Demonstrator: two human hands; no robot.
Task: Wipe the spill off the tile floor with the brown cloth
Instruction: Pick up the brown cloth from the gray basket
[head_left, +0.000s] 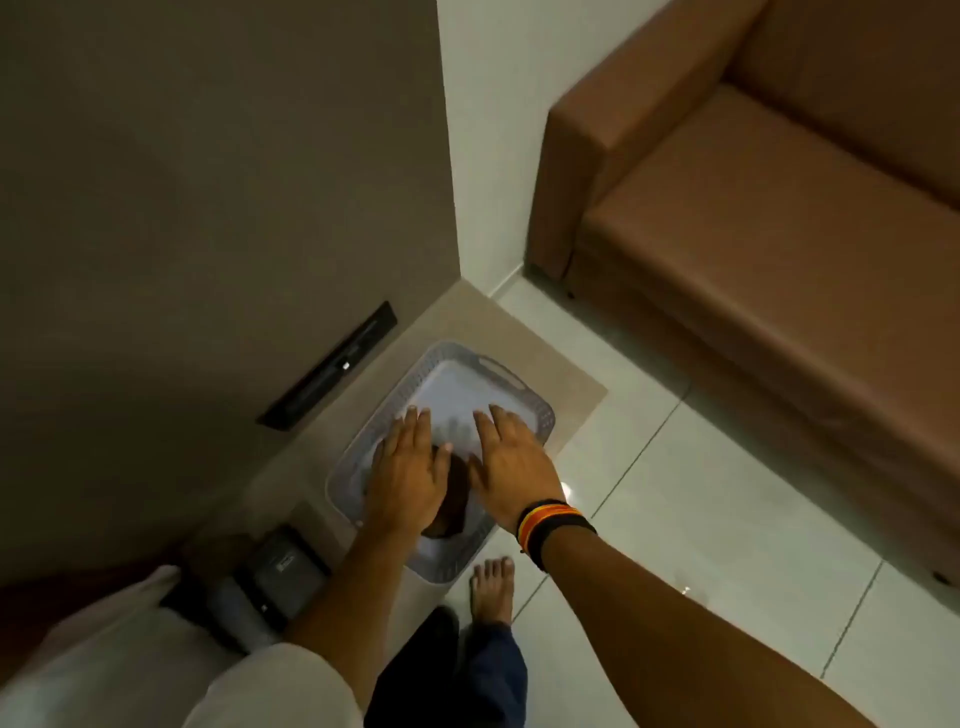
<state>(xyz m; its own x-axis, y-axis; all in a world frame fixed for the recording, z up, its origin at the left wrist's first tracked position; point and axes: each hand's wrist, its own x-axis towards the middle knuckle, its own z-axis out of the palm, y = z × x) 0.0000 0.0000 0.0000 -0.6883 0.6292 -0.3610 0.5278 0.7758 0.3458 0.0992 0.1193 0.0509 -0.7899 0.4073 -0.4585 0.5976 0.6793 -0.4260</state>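
Note:
A grey plastic basket (540, 415) stands on the floor by the wall corner. Inside it lies a dark brown cloth (457, 499), mostly hidden under my hands. My left hand (408, 475) hovers flat over the basket with fingers spread, just left of the cloth. My right hand (511, 462), with striped bands on the wrist, is stretched out flat beside it, fingers apart. Neither hand grips anything. Small wet glints of a spill (684, 591) show on the white tile floor at the right.
A brown sofa (753, 223) fills the right side. A beige mat (498, 332) lies under the basket. A grey wall panel (208, 208) with a black slot (332, 364) is on the left. A dark grey box (280, 571) sits near my bare foot (493, 587).

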